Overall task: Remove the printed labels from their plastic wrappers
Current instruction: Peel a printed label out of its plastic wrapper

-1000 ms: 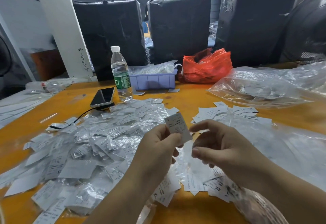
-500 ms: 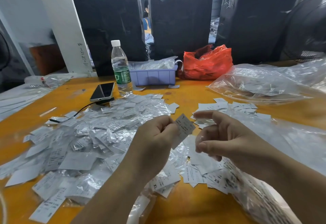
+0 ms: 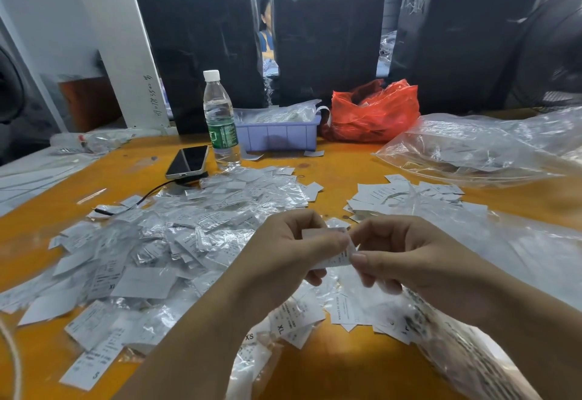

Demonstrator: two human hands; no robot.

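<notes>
Labels are the job, and one label [image 3: 338,253] now sits pinched between both hands above the near middle of the worktop [image 3: 330,160]. Half a second ago only the left hand [image 3: 283,261] held it up while the right hand [image 3: 406,261] hovered apart; now the right grip has closed on its free end, so both grips grasp the same piece. I judge the pull that strips label from wrapper is about to start. Whether plastic still covers it is too blurred to tell.

Counts: two hands, one held label, one bottle [image 3: 220,122], one phone [image 3: 188,162], one blue tray [image 3: 277,136], one red bag [image 3: 374,113]. Wrapped labels [image 3: 176,236] towards the left edge and loose ones [image 3: 400,195] further back on the right are too many to count.
</notes>
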